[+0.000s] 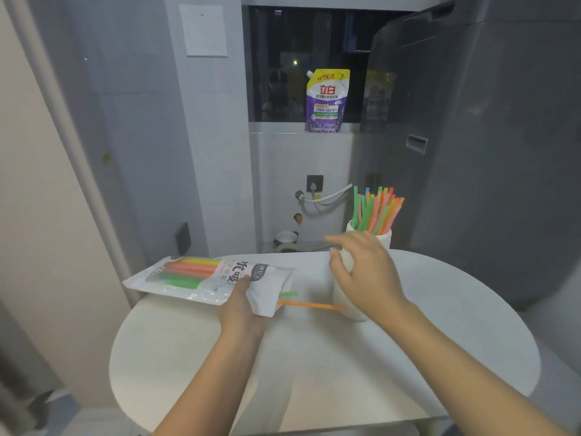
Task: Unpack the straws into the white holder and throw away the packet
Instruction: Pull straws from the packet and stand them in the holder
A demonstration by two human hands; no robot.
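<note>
The white straw packet (195, 276) lies flat over the left edge of the round white table (314, 357), with coloured straws still inside. My left hand (240, 306) grips the packet near its open right end, thumb on top. An orange straw (311, 305) and a green straw (287, 294) stick out of that opening. The white holder (341, 294) stands to the right, filled with several green, orange and pink straws (375, 210). My right hand (361, 272) hovers in front of the holder with fingers spread, holding nothing.
A purple and yellow detergent pouch (327, 100) stands on the window ledge behind. A grey washing machine (487, 152) rises at the right. A hose and wall socket (314, 187) sit on the back wall below the ledge.
</note>
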